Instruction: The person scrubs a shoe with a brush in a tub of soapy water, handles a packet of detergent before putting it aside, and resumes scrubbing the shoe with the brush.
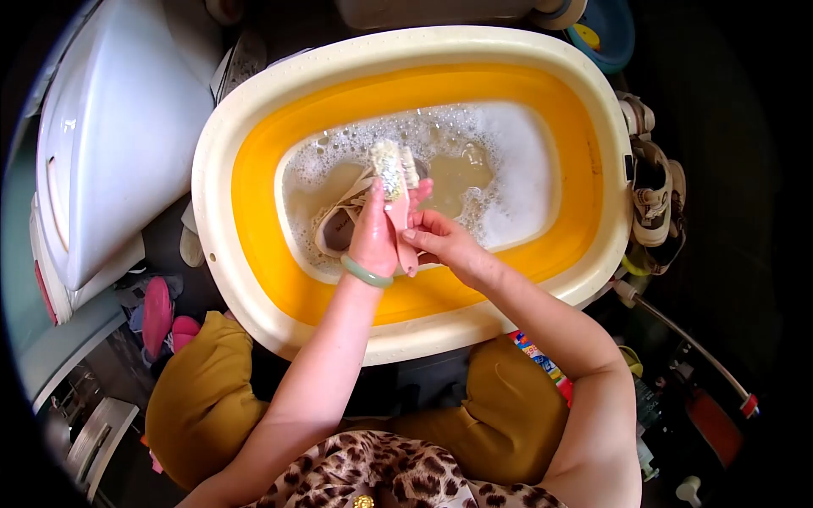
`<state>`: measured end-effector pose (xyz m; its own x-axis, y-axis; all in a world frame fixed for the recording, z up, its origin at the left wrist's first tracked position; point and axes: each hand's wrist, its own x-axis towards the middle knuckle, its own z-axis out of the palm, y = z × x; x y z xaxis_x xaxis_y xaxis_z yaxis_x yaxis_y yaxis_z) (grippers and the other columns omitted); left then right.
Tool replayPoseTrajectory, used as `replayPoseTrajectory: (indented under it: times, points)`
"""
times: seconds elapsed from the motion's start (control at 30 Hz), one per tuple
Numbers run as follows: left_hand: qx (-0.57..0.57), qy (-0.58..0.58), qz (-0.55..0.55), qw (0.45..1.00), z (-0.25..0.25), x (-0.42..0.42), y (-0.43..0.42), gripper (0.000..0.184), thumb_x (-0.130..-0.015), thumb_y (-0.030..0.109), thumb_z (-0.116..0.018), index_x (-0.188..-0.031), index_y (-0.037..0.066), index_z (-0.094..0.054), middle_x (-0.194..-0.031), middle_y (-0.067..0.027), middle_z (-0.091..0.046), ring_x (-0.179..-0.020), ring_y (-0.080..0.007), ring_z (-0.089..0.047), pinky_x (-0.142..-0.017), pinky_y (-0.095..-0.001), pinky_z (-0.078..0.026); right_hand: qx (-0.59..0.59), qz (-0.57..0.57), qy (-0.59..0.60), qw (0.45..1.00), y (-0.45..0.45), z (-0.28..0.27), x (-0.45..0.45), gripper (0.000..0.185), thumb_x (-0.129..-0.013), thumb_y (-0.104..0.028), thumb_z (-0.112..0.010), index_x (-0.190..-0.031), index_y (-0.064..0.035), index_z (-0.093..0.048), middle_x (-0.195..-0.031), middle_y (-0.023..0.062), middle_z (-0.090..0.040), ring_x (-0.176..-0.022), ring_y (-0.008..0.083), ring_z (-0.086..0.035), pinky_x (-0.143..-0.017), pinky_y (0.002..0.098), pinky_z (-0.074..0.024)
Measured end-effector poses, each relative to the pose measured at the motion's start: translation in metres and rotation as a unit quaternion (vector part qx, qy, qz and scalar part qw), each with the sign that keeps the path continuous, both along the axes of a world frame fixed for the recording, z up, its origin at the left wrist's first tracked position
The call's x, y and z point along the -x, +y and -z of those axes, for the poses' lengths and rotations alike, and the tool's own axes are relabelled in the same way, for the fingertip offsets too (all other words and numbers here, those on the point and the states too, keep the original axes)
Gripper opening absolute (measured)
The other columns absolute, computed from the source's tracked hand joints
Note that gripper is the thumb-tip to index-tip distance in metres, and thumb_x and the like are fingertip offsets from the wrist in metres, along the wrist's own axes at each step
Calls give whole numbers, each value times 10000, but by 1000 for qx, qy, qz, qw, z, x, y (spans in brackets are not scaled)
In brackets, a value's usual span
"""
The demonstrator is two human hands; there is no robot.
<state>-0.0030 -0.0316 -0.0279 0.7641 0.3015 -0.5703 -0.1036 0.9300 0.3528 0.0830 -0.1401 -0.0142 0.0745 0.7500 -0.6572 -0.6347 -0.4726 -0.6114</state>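
A scrubbing brush [399,218] with a pink handle and pale bristles is held upright over the soapy water. My left hand [374,233] is closed around it near the bristles, thumb along one side and fingertips showing behind. My right hand [449,245] pinches the lower handle between thumb and fingers. Below my left hand, a light-coloured shoe [332,230] lies partly in the cloudy water, its opening facing up. My hands and the brush hide part of the shoe. A pale green bangle circles my left wrist.
The yellow and cream oval tub [593,195] holds foamy water, with thick suds [517,169] on the right. Sneakers [654,199] stand against its right side. A white basin-like fixture [127,144] is at left, near pink slippers [157,315]. A metal rod [690,343] crosses the right side.
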Motion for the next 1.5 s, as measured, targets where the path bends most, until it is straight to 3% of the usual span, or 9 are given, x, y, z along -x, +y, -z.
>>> replayPoseTrajectory:
  times: [0.27, 0.57, 0.67, 0.8, 0.83, 0.9, 1.03, 1.2, 1.5]
  points:
    - [-56, -1, 30, 998, -2, -8, -7, 528, -946, 444, -312, -1289, 48, -371, -1227, -150, -508, -1090, -228, -497, -939, -364, -389, 7, 54, -21, 998, -6, 5, 1, 132, -892, -153, -482, -971, -51, -511, -681, 15, -523, -522, 100, -482, -475, 241, -399]
    - [-109, 81, -35, 990, 17, 14, 17, 488, -926, 418, -399, -1211, 27, -466, -1175, -122, -551, -1087, -216, -522, -922, -334, -394, 31, 79, -80, 993, -14, 11, -39, 218, -872, -138, -454, -1049, -59, -553, -654, -17, -459, -475, 51, -376, -419, 189, -296]
    - [-149, 188, -161, 957, 20, 44, 34, 278, -887, 321, -514, -965, 59, -562, -871, -91, -624, -790, -189, -592, -700, -300, -458, 26, 54, -182, 982, -15, 23, -50, 233, -856, -141, -443, -1041, -39, -543, -645, -24, -446, -498, 40, -386, -428, 191, -311]
    - [-71, 40, -140, 987, 49, 98, 50, 207, -878, 272, -521, -924, 74, -562, -841, -72, -616, -794, -201, -583, -707, -286, -436, 25, 31, -220, 975, -14, 56, -41, 259, -847, -150, -446, -1060, -30, -531, -669, 27, -508, -529, 101, -452, -485, 238, -385]
    - [-40, -9, -123, 992, 36, 98, 52, 192, -874, 258, -524, -920, 75, -562, -843, -73, -615, -805, -209, -584, -719, -288, -434, 21, -6, -329, 944, -15, 63, -36, 265, -844, -153, -447, -1073, -43, -524, -714, 70, -549, -570, 169, -503, -532, 287, -419]
    - [-54, 322, -100, 940, 11, 74, 35, 229, -864, 252, -537, -977, 55, -567, -939, -104, -615, -920, -229, -577, -779, -305, -431, 16, -40, -434, 900, -15, 67, -29, 273, -841, -156, -448, -1085, -57, -518, -759, 113, -591, -612, 236, -554, -580, 335, -453]
    - [-16, 341, -42, 939, 1, 49, 27, 439, -875, 242, -522, -1238, 7, -446, -1201, -155, -515, -1112, -261, -492, -948, -366, -390, 66, -112, -575, 808, -13, 53, -9, 348, -848, -166, -457, -1196, -148, -471, -872, 157, -601, -729, 351, -578, -663, 410, -469]
    - [9, 68, -27, 997, 52, 31, 37, 422, -896, 245, -495, -1261, 41, -431, -1212, -140, -515, -1115, -255, -506, -961, -402, -411, 85, -199, -635, 741, -15, 49, -2, 465, -889, -256, -455, -1340, -296, -348, -912, 117, -560, -682, 325, -585, -592, 445, -473]
    - [102, 127, -78, 984, 55, 13, 29, 507, -920, 416, -408, -1240, 24, -442, -1201, -143, -524, -1085, -284, -522, -953, -414, -419, -14, -116, -452, 885, -8, 43, 27, 496, -855, -185, -509, -1322, -306, -394, -798, 205, -609, -688, 352, -598, -633, 429, -482]
